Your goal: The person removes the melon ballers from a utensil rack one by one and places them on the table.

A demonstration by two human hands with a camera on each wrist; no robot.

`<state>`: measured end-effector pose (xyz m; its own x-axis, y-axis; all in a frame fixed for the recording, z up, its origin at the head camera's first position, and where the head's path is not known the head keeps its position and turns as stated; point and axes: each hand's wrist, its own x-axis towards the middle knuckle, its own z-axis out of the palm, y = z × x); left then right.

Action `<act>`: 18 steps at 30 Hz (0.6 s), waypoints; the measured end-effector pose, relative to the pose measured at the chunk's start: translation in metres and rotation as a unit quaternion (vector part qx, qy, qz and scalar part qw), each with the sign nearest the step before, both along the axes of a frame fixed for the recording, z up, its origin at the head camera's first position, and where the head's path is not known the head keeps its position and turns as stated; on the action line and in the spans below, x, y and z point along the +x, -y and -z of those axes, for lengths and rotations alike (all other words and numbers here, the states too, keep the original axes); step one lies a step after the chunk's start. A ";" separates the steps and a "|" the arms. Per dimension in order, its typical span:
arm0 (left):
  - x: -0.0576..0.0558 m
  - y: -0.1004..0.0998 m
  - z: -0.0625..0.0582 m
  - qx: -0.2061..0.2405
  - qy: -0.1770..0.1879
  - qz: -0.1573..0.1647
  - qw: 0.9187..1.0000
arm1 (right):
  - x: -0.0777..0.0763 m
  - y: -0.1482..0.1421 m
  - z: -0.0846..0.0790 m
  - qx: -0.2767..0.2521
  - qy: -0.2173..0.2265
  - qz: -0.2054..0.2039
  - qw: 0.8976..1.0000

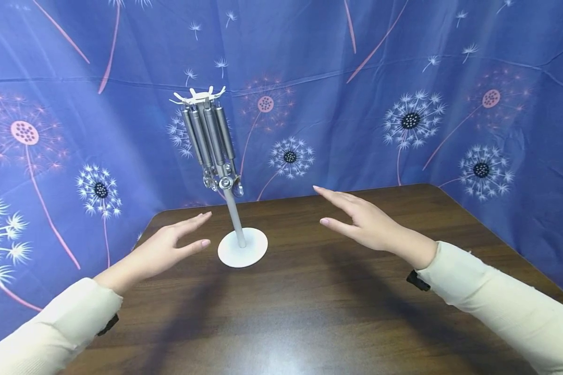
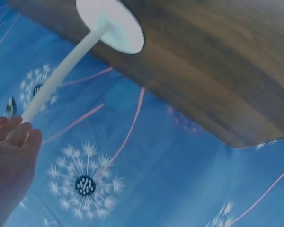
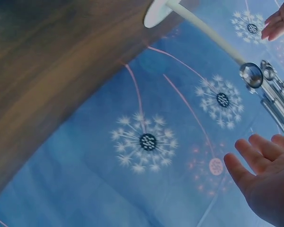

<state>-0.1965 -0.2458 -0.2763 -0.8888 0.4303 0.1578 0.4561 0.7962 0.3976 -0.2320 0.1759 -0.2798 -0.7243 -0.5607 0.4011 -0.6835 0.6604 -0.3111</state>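
A white stand (image 1: 234,216) rises from a round base (image 1: 234,256) on the table, with a ring of curved hooks (image 1: 199,96) at its top. Several utensils (image 1: 210,134) with grey metal handles and shiny rounded lower ends hang from the hooks around the pole. My left hand (image 1: 161,249) is raised just left of the pole, fingers extended and thumb apart, holding nothing. To the right of the stand and farther from it, my right hand (image 1: 370,223) hovers over the table, also empty with fingers extended. In the right wrist view, rounded utensil ends (image 3: 251,75) appear beyond its fingers.
The dark wooden table (image 1: 300,291) carries the stand near its back edge. Behind it hangs a blue cloth (image 1: 338,120) with a dandelion print. Black straps (image 1: 417,281) show under the light sleeves (image 1: 488,291).
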 end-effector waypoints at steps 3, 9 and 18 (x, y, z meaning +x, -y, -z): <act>-0.005 0.002 -0.011 0.011 -0.001 -0.010 1.000 | 0.001 0.002 -0.008 -0.010 -0.004 -0.003 1.000; -0.014 0.005 -0.031 0.038 0.014 -0.022 0.999 | -0.001 0.006 -0.021 -0.023 -0.018 -0.012 0.999; -0.025 0.006 -0.049 0.092 0.040 -0.007 0.995 | -0.007 0.012 -0.032 -0.056 -0.005 -0.043 0.997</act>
